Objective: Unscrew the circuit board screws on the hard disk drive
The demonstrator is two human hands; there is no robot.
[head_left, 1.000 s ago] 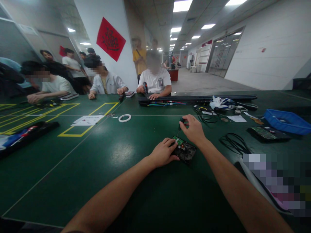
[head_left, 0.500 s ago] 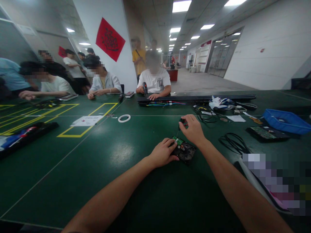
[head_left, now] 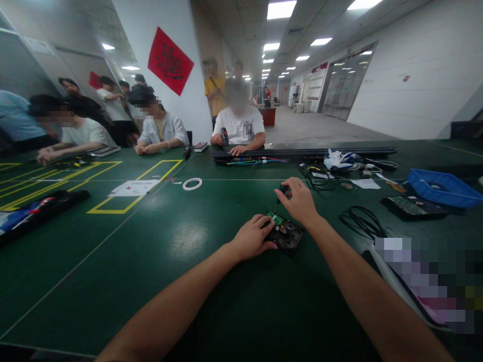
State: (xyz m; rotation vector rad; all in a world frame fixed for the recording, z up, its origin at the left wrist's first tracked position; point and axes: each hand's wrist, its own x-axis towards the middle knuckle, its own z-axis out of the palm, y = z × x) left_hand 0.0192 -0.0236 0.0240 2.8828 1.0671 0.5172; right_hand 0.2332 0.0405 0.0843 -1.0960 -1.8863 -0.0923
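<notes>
On green tabletop (head_left: 151, 266), your left fingers (head_left: 267, 230) grip the flat black hard drive (head_left: 291, 238); hold straight the dark-handled screwdriver (head_left: 278, 201) your right fingers (head_left: 286, 200) pinch.

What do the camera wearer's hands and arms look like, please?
The left hand and right hand wear no gloves. Both forearms are bare, with no watch or bracelet; no sleeve clearly shows. Rings are uncertain, as the hands are partly hidden.

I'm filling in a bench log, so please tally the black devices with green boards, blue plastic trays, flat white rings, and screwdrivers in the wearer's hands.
Green-board devices: 2 (near device under the left hand; far device at right)
Blue trays: 1 (blue tray)
White rings: 1 (white ring)
Screwdrivers: 1 (screwdriver in the right hand)
Total: 5
</notes>
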